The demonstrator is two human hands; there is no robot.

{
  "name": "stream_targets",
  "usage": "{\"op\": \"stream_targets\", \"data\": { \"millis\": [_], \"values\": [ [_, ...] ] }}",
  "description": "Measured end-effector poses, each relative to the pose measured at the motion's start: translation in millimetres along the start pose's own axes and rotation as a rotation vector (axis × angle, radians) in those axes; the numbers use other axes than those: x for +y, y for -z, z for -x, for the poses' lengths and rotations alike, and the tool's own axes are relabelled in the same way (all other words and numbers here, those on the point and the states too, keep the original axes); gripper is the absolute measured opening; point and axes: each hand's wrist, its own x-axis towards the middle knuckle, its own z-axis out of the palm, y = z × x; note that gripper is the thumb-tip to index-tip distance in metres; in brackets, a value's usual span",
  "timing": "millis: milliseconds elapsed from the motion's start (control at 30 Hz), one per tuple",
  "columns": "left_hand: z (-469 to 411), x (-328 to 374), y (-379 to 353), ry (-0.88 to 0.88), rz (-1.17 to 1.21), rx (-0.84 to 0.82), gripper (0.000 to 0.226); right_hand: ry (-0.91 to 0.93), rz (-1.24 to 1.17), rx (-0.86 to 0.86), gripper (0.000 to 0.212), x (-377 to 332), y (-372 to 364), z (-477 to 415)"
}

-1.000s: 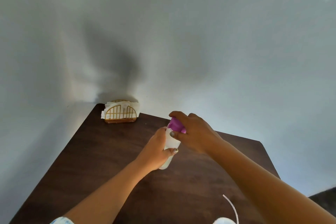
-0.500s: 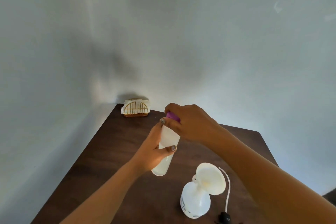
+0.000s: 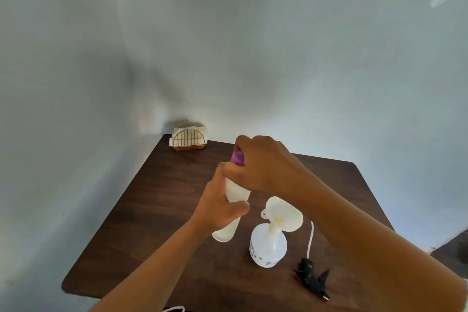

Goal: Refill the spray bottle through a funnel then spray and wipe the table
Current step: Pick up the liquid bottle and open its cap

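As our left hand (image 3: 217, 210) grips the white plastic refill bottle (image 3: 236, 191), our right hand (image 3: 263, 162) still clasps its purple cap (image 3: 237, 158): unopened, no pour yet.

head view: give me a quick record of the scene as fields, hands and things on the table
left hand: grips the white bottle, held tilted
right hand: grips the purple cap at that bottle's top
spray bottle: upright on the table, trigger removed
funnel: seated in the spray bottle's neck
trigger head: black, lying on the table right of the spray bottle, white tube attached
napkin holder: far left corner of the table
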Motion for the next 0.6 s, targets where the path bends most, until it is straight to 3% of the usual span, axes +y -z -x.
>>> {"op": "stream_targets", "data": {
  "millis": [200, 367, 600],
  "values": [
    [-10, 0, -10, 0.050, 0.085, 0.086, 0.066, -0.072, 0.191, 0.040, 0.060, 0, 3, -3],
    [-18, -8, -20, 0.084, 0.084, 0.115, 0.062, -0.057, 0.164, 0.012, 0.042, 10, -3, -9],
    [-24, -26, -18, 0.051, 0.138, 0.004, 0.056, 0.086, 0.007, -0.222, 0.038, 27, 3, -17]
  ]
}}
